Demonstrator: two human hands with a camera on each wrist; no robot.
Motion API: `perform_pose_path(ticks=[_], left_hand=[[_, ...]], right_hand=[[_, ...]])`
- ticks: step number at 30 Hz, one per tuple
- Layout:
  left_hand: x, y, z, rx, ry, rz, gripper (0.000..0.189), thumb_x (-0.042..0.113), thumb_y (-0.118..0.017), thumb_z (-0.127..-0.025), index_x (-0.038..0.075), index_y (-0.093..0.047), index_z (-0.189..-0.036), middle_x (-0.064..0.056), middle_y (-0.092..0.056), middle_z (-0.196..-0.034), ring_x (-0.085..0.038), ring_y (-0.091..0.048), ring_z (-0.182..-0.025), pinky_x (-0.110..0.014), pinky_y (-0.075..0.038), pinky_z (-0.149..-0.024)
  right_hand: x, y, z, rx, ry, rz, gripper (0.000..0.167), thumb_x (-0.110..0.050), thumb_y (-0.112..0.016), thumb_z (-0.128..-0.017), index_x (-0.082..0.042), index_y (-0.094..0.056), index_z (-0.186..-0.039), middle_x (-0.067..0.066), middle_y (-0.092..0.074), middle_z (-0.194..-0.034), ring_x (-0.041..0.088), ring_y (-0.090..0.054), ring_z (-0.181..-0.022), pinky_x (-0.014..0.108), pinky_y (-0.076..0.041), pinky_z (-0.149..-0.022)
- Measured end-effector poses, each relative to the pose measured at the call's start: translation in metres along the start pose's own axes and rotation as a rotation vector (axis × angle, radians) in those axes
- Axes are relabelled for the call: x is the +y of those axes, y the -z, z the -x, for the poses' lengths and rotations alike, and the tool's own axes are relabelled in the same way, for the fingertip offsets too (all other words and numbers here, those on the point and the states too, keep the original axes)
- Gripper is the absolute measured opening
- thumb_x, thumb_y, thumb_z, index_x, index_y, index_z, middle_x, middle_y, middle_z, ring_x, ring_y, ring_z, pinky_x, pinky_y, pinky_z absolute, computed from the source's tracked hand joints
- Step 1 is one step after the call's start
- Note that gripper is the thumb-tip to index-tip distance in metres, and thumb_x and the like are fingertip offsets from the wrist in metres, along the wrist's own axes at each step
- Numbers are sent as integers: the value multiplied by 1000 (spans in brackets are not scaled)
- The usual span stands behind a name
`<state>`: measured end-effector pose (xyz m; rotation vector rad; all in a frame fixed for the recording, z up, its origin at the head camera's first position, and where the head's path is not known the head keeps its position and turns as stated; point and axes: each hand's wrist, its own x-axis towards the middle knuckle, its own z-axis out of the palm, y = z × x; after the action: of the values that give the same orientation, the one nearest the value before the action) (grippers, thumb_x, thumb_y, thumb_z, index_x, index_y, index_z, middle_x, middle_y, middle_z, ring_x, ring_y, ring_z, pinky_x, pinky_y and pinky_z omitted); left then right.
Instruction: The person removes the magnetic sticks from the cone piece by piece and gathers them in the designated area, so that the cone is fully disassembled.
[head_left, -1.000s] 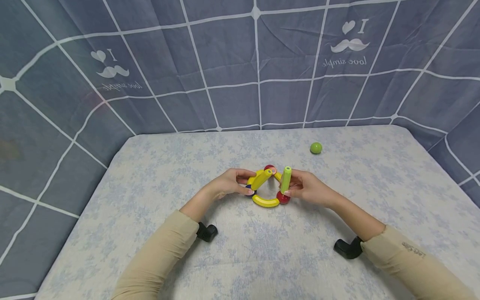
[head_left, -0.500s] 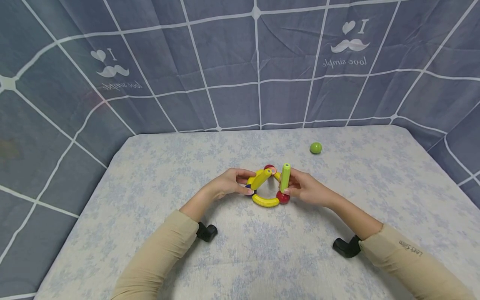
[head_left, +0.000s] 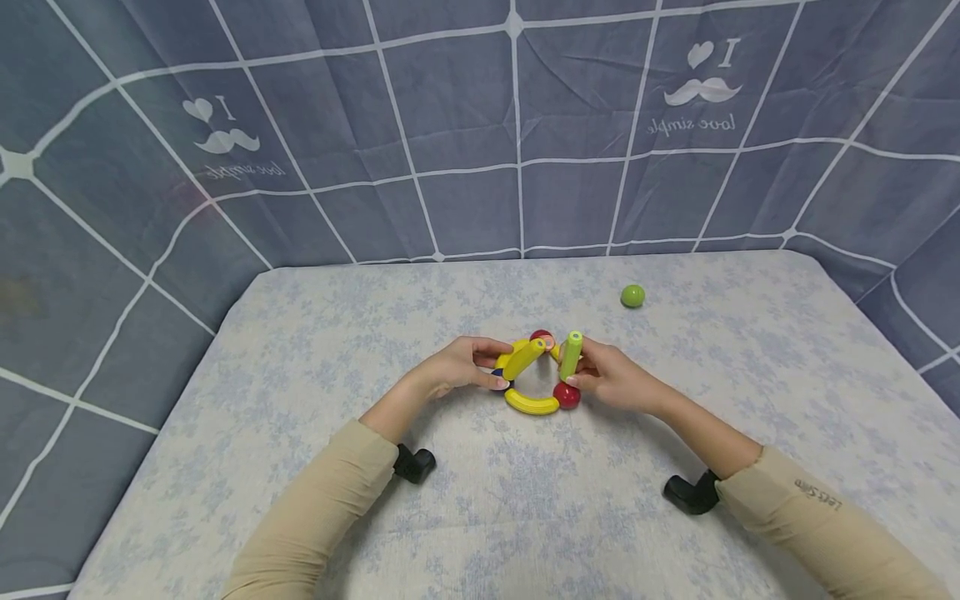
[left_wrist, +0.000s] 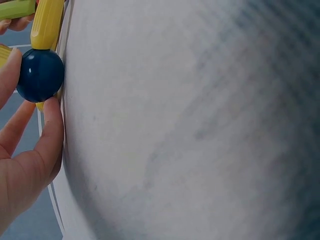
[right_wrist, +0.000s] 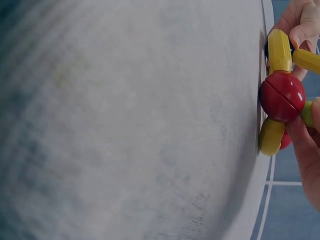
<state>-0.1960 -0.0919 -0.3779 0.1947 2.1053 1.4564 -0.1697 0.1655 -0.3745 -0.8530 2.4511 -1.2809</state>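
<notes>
A ring of curved yellow magnetic sticks [head_left: 532,404] and balls lies on the table. My left hand [head_left: 453,367] pinches its dark blue ball [left_wrist: 41,75] between thumb and fingers; a straight yellow stick [head_left: 523,358] rises from that ball, leaning right. My right hand [head_left: 618,377] grips a light green stick [head_left: 572,354] standing over the near red ball [head_left: 567,396]. In the right wrist view, a fingertip touches this red ball [right_wrist: 282,96]. Another red ball [head_left: 539,335] sits at the ring's back, behind a pink-ended piece [head_left: 549,342].
A loose green ball [head_left: 633,296] lies toward the back right of the patterned tabletop [head_left: 480,517]. Behind the table hangs a grey-blue checked cloth [head_left: 465,208]. Black wrist mounts [head_left: 414,465] are on both forearms.
The green stick's top tips slightly left, then back right, with small movements of my right hand. My left hand and the ring stay almost still.
</notes>
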Motion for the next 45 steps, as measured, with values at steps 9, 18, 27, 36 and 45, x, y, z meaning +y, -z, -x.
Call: perform_pose_path(ticks=[9, 18, 27, 36, 45], left_hand=[[0, 1, 0, -3, 3, 3, 55, -4, -72, -77, 7, -56, -128, -7, -52, -128, -25, -47, -117, -28, -49, -87], [-1, 1, 1, -2, 3, 1, 54, -3, -72, -78, 7, -56, -128, -8, -52, -127, -25, -47, -116, -28, -50, -85], [0, 2, 2, -6, 0, 5, 55, -2, -73, -78, 7, -56, -129, -8, -52, -127, -25, -47, -117, -28, -50, -85], [1, 2, 1, 1, 6, 2, 55, -2, -73, -78, 8, -56, -129, -7, -53, -126, -24, -47, -116, -28, -49, -85], [2, 1, 1, -7, 12, 3, 55, -2, -73, -77, 9, -57, -128, -5, -52, -128, -23, -47, -118, -28, -48, -88]], right_hand=[[3, 0, -1, 21, -53, -34, 22, 4, -59, -88, 5, -51, -109, 15, -60, -103, 27, -61, -98, 30, -52, -81], [11, 13, -1, 94, -114, -155, 32, 2, -62, -87, 10, -49, -116, 19, -59, -106, 23, -61, -93, 23, -51, -76], [13, 30, 3, 174, -194, -191, 41, -4, -63, -88, 11, -46, -122, 21, -57, -108, 13, -62, -91, 24, -52, -77], [15, 49, 8, 234, -247, -153, 43, -10, -63, -89, 9, -46, -124, 23, -55, -113, 0, -59, -86, 22, -51, -77], [25, 69, 17, 316, -297, -181, 52, -11, -64, -89, 7, -41, -132, 11, -54, -110, -2, -59, -83, 21, -50, -79]])
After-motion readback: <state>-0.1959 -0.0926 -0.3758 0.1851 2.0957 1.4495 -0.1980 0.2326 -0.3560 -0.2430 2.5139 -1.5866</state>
